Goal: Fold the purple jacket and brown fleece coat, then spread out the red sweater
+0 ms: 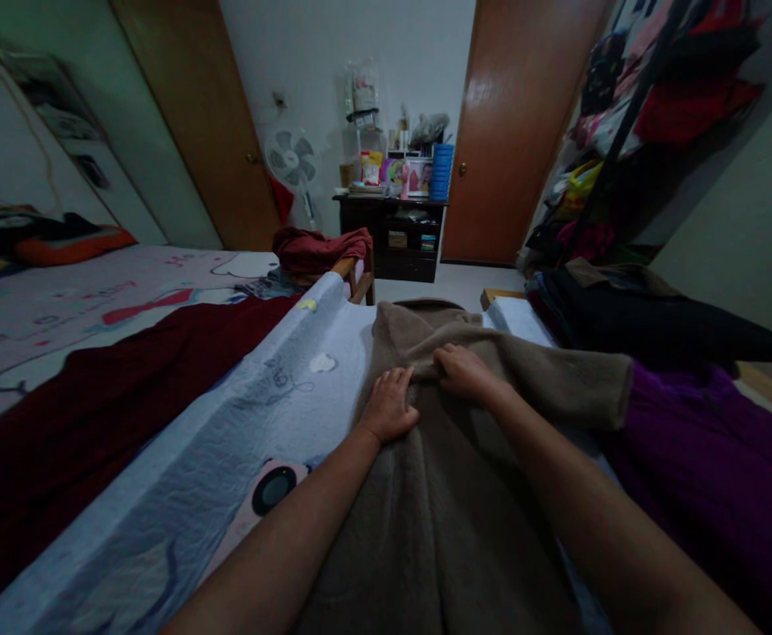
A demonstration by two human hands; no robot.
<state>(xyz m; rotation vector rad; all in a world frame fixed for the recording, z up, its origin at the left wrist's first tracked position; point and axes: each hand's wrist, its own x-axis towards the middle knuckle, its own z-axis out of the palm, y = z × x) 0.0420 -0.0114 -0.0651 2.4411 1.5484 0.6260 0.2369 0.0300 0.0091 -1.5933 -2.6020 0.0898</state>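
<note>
A long brown coat [402,520] lies spread on the pale blue bed sheet [306,401], its collar end away from me. One sleeve [577,379] stretches out to the right; I cannot see the other sleeve. My left hand [391,407] rests on the left part of the coat's chest, fingers laid out and thumb apart. Close beside it, my right hand [466,372] has its fingers curled into the fabric below the collar. A purple garment [709,476] lies to the right, near the sleeve's end.
Dark folded clothes [656,313] are stacked at the right. On the left, a dark red cloth [127,388] covers part of another bed, beyond a raised sheet edge. A pink item with a round dark disc [273,489] lies by my left forearm. Farther back stand a fan [293,159] and a dark cabinet [386,265].
</note>
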